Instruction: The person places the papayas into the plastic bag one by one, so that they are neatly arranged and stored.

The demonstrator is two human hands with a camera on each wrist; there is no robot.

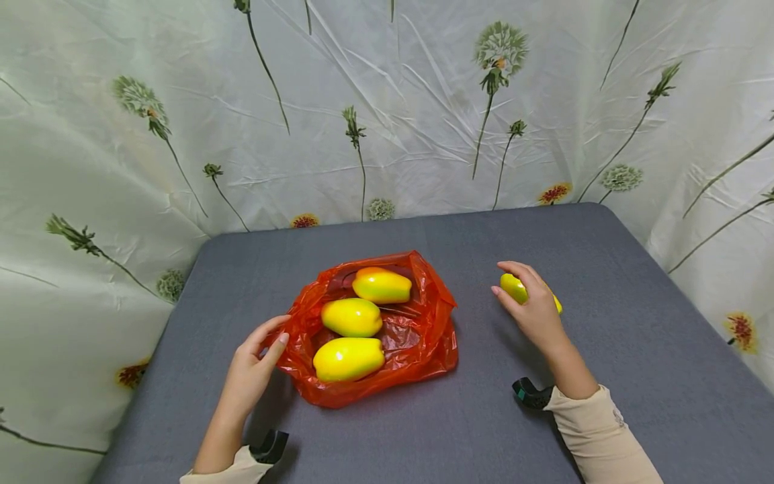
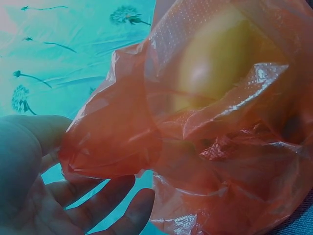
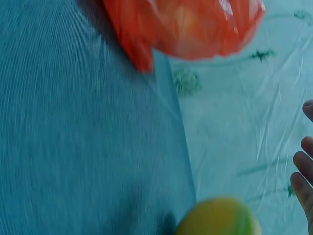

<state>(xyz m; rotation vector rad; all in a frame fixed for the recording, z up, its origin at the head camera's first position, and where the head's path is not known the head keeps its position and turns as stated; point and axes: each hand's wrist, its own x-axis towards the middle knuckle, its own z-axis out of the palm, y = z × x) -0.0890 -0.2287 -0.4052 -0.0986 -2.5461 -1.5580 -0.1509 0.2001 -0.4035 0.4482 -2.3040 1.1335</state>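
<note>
A red plastic bag (image 1: 417,366) lies open on the grey table, with three shiny yellow mangoes inside: one at the back (image 1: 382,286), one in the middle (image 1: 352,317) and one at the front (image 1: 349,359). My left hand (image 1: 256,366) pinches the bag's left edge between thumb and fingers; the left wrist view shows the film (image 2: 112,142) held there. To the right of the bag, my right hand (image 1: 532,309) hovers over another yellow mango (image 1: 512,288), partly hidden by the hand. In the right wrist view its fingers (image 3: 304,166) are spread, apart from that mango (image 3: 217,218).
The grey cloth-covered table (image 1: 471,430) extends around the bag. Behind it and along both sides hangs a pale curtain (image 1: 423,134) printed with dandelions. Black wrist devices sit at the left cuff (image 1: 270,447) and the right cuff (image 1: 532,393).
</note>
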